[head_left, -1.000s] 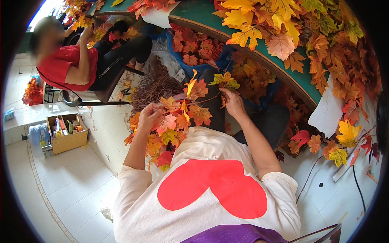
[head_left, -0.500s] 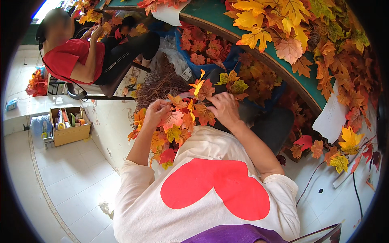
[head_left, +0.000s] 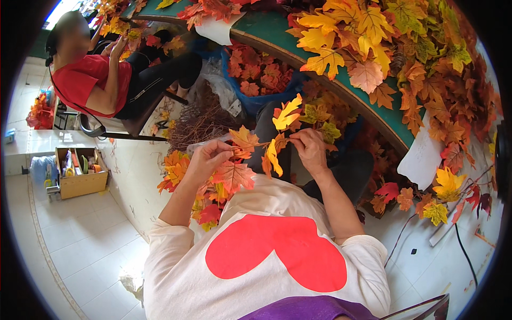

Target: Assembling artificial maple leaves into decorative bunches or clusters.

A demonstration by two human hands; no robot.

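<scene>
Orange-leaf garland (head_left: pixel 234 176) spans left grip (head_left: pixel 209 159), right grip (head_left: pixel 311 148).

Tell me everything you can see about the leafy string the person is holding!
The leaf garland has pointy, lobed leaves in orange, pinkish orange, yellow and red on a thin brown stem. They look like fabric or plastic, but I can't tell which. The left hand pinches it among its leaves; the right hand pinches the stem. Between them stand bright yellow leaves. The fuller part hangs around the left forearm, with leaves showing on both sides.
</scene>
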